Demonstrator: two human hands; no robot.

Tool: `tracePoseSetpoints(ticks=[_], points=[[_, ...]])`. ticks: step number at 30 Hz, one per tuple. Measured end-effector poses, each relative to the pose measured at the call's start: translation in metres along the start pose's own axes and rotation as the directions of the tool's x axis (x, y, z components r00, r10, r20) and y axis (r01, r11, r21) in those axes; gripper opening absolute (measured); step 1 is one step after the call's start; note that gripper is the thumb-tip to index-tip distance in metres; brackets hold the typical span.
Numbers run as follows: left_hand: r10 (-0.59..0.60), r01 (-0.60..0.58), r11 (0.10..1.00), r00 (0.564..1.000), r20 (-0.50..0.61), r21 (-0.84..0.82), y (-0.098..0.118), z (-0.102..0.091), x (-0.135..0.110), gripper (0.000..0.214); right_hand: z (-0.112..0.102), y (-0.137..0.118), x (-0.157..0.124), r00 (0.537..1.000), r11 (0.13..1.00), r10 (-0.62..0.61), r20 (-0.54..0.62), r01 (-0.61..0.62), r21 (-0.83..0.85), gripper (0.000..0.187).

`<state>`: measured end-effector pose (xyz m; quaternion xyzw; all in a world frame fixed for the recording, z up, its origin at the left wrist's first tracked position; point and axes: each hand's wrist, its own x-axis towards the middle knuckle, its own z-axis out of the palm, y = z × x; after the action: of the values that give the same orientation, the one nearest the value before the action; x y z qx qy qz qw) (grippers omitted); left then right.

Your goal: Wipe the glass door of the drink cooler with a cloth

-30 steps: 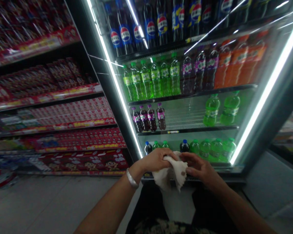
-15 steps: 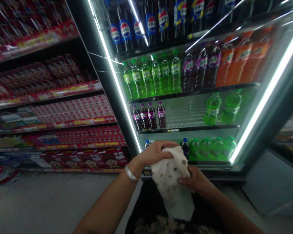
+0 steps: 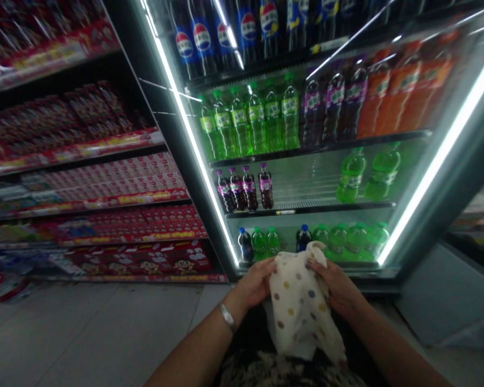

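Both my hands hold up a cream cloth (image 3: 302, 312) with coloured dots, low in the middle of the view. My left hand (image 3: 255, 282), with a silver bangle on its wrist, grips the cloth's left edge. My right hand (image 3: 339, 287) pinches its upper right corner. The cloth hangs down spread between them, in front of the bottom of a lit drinks fridge (image 3: 423, 177).
The fridge's glass door is closed, with cola bottles (image 3: 226, 37) on top and green (image 3: 258, 121), purple and orange bottles on the shelves below. Store shelves (image 3: 84, 199) with red packaged goods run along the left. Grey floor tiles (image 3: 84, 333) lie at lower left.
The cloth was bunched between my hands a second ago. It is now opened out and hanging flat, and both hands have shifted slightly lower and to the right.
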<state>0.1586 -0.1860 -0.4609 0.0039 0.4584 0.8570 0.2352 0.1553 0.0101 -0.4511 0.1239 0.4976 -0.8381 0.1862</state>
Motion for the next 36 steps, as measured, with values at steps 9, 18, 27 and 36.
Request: tracePoseSetpoints(ticks=[9, 18, 27, 36], points=[[0.166, -0.143, 0.986, 0.924, -0.344, 0.091, 0.002, 0.006, 0.007, 0.102, -0.015, 0.011, 0.013, 0.996, 0.992, -0.087, 0.018, 0.089, -0.095, 0.097], [0.176, -0.112, 0.978, 0.896, -0.407, 0.176, -0.005, -0.001, 0.014, 0.074, -0.016, 0.005, 0.005, 0.937, 0.841, -0.31, -0.161, 0.191, -0.507, 0.08], [0.242, 0.001, 0.759, 0.928, -0.284, 0.651, 0.002, 0.006, 0.016, 0.067, -0.064, 0.036, 0.048, 0.931, 0.372, -0.361, 0.05, 0.193, -0.908, 0.038], [0.208, -0.03, 0.646, 0.968, -0.138, 0.763, 0.004, 0.016, 0.021, 0.063, -0.032, 0.032, 0.032, 0.902, 0.582, -0.306, 0.305, 0.43, -0.69, 0.07]])
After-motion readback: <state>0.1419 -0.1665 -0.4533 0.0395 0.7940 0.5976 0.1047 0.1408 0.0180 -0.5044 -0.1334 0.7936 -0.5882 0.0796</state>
